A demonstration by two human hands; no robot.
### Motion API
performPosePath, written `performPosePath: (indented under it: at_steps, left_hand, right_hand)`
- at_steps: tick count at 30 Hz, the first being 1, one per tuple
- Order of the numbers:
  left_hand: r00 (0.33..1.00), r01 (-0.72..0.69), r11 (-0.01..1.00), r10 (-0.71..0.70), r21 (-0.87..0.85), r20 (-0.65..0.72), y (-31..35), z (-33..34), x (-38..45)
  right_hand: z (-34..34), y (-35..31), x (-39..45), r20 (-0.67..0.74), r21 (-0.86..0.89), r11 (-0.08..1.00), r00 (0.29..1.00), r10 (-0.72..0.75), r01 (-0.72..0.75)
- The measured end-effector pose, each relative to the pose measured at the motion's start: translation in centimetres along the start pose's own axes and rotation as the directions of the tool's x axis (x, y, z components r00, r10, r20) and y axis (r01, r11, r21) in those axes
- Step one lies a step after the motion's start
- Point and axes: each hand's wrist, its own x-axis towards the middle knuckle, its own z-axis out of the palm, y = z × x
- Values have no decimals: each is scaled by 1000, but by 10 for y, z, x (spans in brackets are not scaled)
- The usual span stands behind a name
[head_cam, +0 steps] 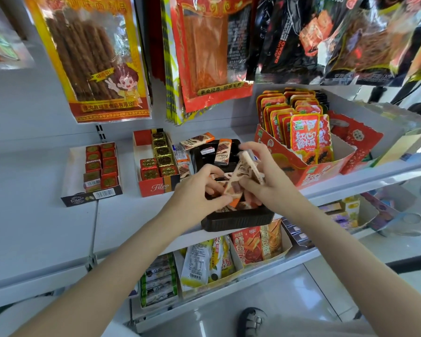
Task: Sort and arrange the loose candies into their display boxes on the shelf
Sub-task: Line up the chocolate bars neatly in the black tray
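A black display tray [238, 218] sits at the shelf's front edge, holding several cream-and-orange chocolate bars. My left hand [202, 190] and my right hand [265, 176] are both over the tray, together gripping a small stack of these bars [240, 177], tilted upright. One bar [223, 152] leans against the tray's far end and another [197, 141] lies behind it. Left of the tray stands a red Fileo box [156, 187] with gold and red cube candies [161, 154]. Farther left is a flat box [90, 197] of red cubes [101, 165].
A red box of papaya snack packets [311, 171] stands to the right on the white shelf [46, 227]. Large snack bags [95, 57] hang above. The shelf below [265, 271] holds several packet boxes. A sandalled foot [252, 321] shows on the floor.
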Motion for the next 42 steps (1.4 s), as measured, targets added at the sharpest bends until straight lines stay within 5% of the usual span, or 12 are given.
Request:
performPosePath:
  at_steps: [6, 11, 18, 21, 23, 26, 28, 32, 38, 42]
  left_hand:
    - [986, -138, 947, 159, 291, -48, -3, 12, -2]
    - [991, -137, 944, 133, 301, 34, -15, 3, -2]
    - [980, -165, 934, 119, 316, 159, -20, -5, -3]
    - [987, -145, 952, 119, 270, 110, -18, -6, -2]
    - [995, -91, 994, 89, 66, 42, -13, -9, -1]
    - [998, -50, 970, 56, -238, 20, -3, -11, 1]
    - [997, -76, 970, 71, -230, -31, -1, -11, 3]
    - [996, -77, 980, 68, -185, -56, -6, -10, 3]
    - [995, -69, 924, 38, -375, -90, -5, -18, 7]
    - [994, -107, 966, 106, -237, -17, -7, -19, 7]
  right_hand:
    - [4, 10, -5, -271, -266, 955, 961, 59, -133]
    - [1, 14, -10, -238, -397, 880, 956, 174, -259]
    - [9, 9, -8, -113, -567, 798, 979, 168, -203]
    - [0, 4, -3, -26, -334, 901, 958, 284, -276]
    - [-9, -1, -4, 135, -37, 920, 910, 391, -390]
    - [-9, -5, -8, 313, 35, 902, 862, 399, -430]
    - [-8, -8, -6, 298, 83, 903, 875, 381, -422]
    - [-15, -8, -1, 167, 486, 770, 909, 383, -413]
    - [-8, -8, 0, 339, 404, 776, 867, 364, -484]
    - [-18, -6, 9, 27, 557, 778, 943, 332, -290]
